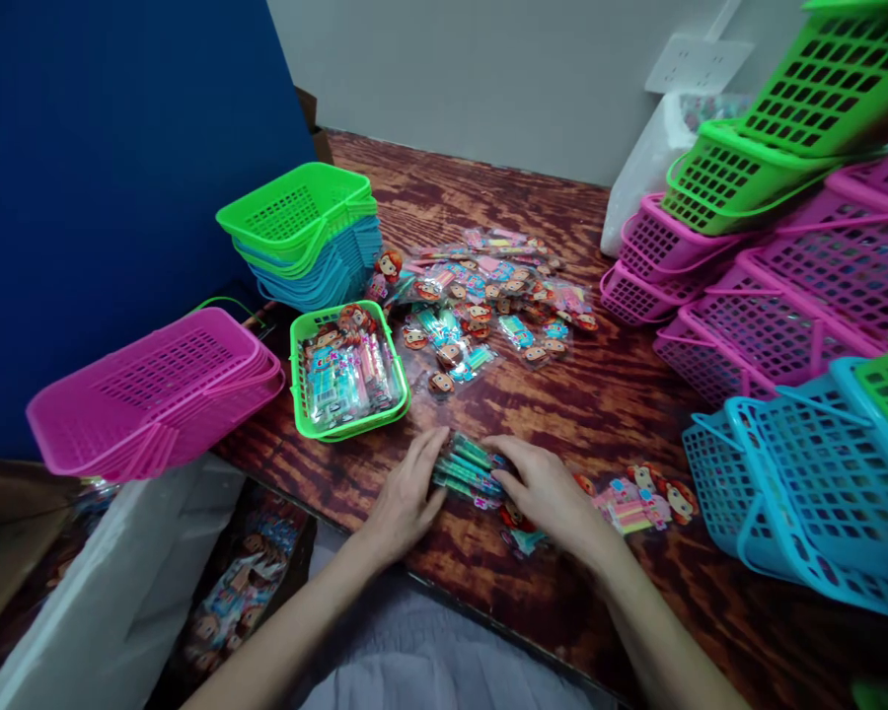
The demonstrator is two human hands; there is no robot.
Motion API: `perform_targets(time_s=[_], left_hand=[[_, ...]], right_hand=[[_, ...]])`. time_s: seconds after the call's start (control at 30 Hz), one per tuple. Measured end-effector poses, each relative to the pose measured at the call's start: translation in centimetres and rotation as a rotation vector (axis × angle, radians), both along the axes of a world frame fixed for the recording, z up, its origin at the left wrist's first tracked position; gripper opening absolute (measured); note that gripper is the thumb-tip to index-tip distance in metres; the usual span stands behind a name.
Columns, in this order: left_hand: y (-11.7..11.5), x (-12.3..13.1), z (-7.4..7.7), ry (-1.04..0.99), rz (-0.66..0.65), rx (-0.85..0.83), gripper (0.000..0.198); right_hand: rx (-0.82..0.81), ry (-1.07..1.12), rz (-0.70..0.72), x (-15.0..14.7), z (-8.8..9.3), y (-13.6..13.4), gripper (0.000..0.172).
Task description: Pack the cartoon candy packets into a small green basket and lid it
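Dark wood-grain table (622, 394) w/ grey wall (488, 69) behind, blue panel (118, 148) left, maybe a socket (700, 64).

On the dark wood-grain table (622, 394), the left hand (407, 493) and right hand (552, 493) press from either side on a small bundle of teal cellophane-wrapped packets (468, 468). Just beyond sits a small green plastic mesh basket (302, 340) filled with similar packets, with loose cartoon-printed packets (488, 306) scattered behind.
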State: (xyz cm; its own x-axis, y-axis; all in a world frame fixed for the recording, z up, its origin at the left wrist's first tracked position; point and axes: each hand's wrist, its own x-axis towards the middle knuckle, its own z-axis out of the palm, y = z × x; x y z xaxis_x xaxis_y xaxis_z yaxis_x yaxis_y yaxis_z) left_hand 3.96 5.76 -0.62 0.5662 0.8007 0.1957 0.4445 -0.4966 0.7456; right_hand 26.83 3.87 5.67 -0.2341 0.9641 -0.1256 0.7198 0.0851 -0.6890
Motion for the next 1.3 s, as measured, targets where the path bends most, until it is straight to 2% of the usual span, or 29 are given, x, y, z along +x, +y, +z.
perform_targets(time_s=[0.1, 0.2, 0.27, 0.33, 0.4, 0.47, 0.53, 0.63, 0.7, 0.73, 0.87, 0.93, 1.0, 1.07, 1.17, 1.23, 1.3], left_hand=[[0.1, 0.2, 0.5, 0.018, 0.025, 0.027, 0.085], [0.6, 0.8, 1.6, 0.156, 0.030, 0.181, 0.088], [1.2, 1.3, 2.3, 0.297, -0.086, 0.336, 0.079], [1.9, 1.6, 2.8, 0.414, -0.252, 0.426, 0.063], [2.4, 1.6, 3.0, 0.474, -0.363, 0.423, 0.046], [2.8, 1.1, 3.1, 0.484, -0.384, 0.385, 0.038], [3.1, 0.3, 3.1, 0.458, -0.354, 0.352, 0.039], [3.4, -0.7, 2.8, 0.404, -0.262, 0.306, 0.040], [3.4, -1.0, 2.4, 0.375, -0.208, 0.276, 0.036], [3.3, -1.1, 2.3, 0.364, -0.189, 0.267, 0.034], [2.7, -1.4, 1.7, 0.366, -0.147, 0.272, 0.034], [2.4, -1.8, 1.6, 0.384, -0.142, 0.288, 0.035], [2.3, -2.1, 1.5, 0.391, -0.134, 0.301, 0.034], [2.4, -2.3, 1.5, 0.391, -0.126, 0.314, 0.034], [2.5, -2.3, 1.6, 0.406, -0.118, 0.330, 0.033], [2.4, -2.2, 1.7, 0.419, -0.118, 0.328, 0.031], [2.3, -2.2, 1.7, 0.423, -0.115, 0.311, 0.032]], right_hand=[[0.027, -0.013, -0.003, -0.9, 0.3, -0.2, 0.032], [0.059, -0.101, 0.022, -2.3, 0.6, -0.4, 0.025], [0.100, -0.180, 0.037, -3.0, 0.8, -0.4, 0.022], [0.106, -0.160, 0.049, -2.5, 0.9, -0.7, 0.015], [0.084, -0.023, 0.002, -0.5, 1.1, -1.5, 0.013], [0.079, 0.030, -0.128, 2.9, 1.0, -3.1, 0.016], [0.073, -0.204, -0.248, 6.6, 0.5, -5.1, 0.026], [-0.023, -0.585, -0.241, 10.8, -0.6, -8.0, 0.060], [-0.053, -0.728, -0.204, 11.9, -1.1, -9.1, 0.065], [-0.060, -0.771, -0.185, 12.2, -1.1, -9.4, 0.060], [-0.103, -0.810, -0.124, 12.0, 0.4, -9.8, 0.020], [-0.091, -0.767, -0.107, 11.3, 1.6, -10.1, 0.011], [-0.053, -0.690, -0.078, 10.0, 2.6, -10.3, 0.010], [-0.024, -0.593, 0.005, 8.1, 2.9, -10.0, 0.018], [-0.027, -0.526, 0.163, 5.1, 2.2, -8.5, 0.035], [-0.028, -0.552, 0.210, 3.8, 1.5, -7.3, 0.033], [-0.027, -0.593, 0.198, 3.4, 1.0, -6.4, 0.034]])
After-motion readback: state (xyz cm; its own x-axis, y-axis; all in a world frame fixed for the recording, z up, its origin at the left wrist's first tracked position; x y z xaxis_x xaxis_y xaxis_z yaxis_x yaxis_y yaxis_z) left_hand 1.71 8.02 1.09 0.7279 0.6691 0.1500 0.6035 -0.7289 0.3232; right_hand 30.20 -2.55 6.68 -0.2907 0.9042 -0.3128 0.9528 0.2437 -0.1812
